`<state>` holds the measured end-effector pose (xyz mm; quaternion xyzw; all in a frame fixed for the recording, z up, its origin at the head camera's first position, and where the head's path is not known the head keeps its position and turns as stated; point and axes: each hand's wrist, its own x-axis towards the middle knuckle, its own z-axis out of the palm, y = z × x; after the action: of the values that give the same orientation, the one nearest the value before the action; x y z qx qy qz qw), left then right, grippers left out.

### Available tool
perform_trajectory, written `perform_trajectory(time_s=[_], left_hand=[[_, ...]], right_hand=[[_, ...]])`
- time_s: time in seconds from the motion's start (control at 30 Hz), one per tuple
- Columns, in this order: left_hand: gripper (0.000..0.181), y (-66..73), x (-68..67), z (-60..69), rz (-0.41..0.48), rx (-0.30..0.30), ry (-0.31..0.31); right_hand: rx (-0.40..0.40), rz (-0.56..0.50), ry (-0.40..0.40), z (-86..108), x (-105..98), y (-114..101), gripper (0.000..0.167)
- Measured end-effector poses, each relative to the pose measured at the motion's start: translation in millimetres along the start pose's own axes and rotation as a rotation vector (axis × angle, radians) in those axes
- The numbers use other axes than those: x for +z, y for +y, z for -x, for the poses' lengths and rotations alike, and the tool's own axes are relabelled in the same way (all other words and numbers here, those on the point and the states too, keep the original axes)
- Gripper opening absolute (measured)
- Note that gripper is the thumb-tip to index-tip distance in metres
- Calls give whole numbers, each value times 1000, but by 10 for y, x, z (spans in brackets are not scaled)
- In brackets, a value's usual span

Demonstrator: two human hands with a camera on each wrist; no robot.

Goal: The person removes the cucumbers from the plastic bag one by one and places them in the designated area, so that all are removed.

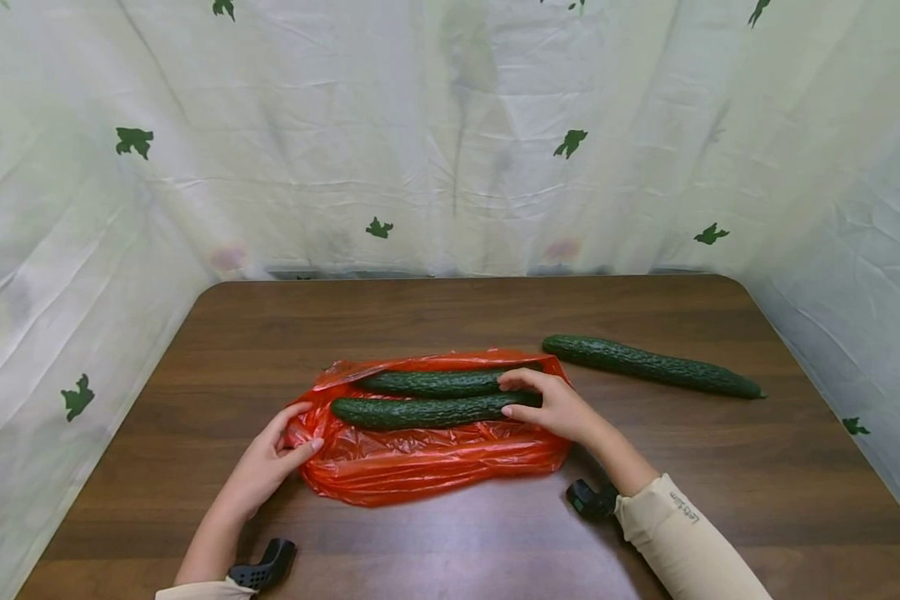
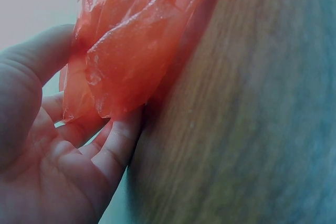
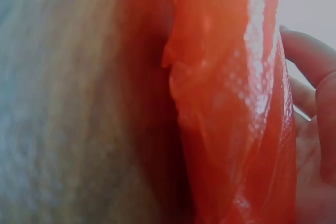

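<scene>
A red plastic bag [image 1: 420, 475] lies spread open on the wooden table. Two long dark green cucumbers are in it, the near cucumber [image 1: 420, 412] and the far cucumber [image 1: 431, 383], side by side. My left hand [image 1: 270, 458] holds the bag's left end, thumb in front and fingers at the rim; the left wrist view shows the fingers under the plastic. At the right end of the near cucumber my right hand [image 1: 547, 404] curls over it, with fingertips also by the far one. In the right wrist view the bag hides much of the right hand [image 3: 320, 124].
Another cucumber [image 1: 652, 367] lies on the table [image 1: 345, 321] behind and to the right of the bag. A pale curtain [image 1: 435, 167] with green leaf shapes hangs around the table's back and sides. Black devices sit at both wrists.
</scene>
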<state>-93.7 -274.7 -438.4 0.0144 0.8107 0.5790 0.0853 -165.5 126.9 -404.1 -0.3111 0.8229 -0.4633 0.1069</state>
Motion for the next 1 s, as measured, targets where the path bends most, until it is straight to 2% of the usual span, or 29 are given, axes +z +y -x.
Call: perform_trajectory(time_s=[0.2,0.43,0.63,0.77,1.0], left_hand=[[59,6,0,1,-14,4,0],[58,9,2,2,-14,10,-7],[58,-9,-7,-10,-19,8,-13],[58,-20,-11,-16,-27,7,-10],[58,-2,-6,-9,-23,-1,-4]], right_hand=[[-17,69,12,-45,70,388,37],[16,113,15,-43,76,391,32],[53,159,-6,-39,99,381,33],[37,165,-1,-37,109,378,32],[-37,125,25,-22,104,364,32]])
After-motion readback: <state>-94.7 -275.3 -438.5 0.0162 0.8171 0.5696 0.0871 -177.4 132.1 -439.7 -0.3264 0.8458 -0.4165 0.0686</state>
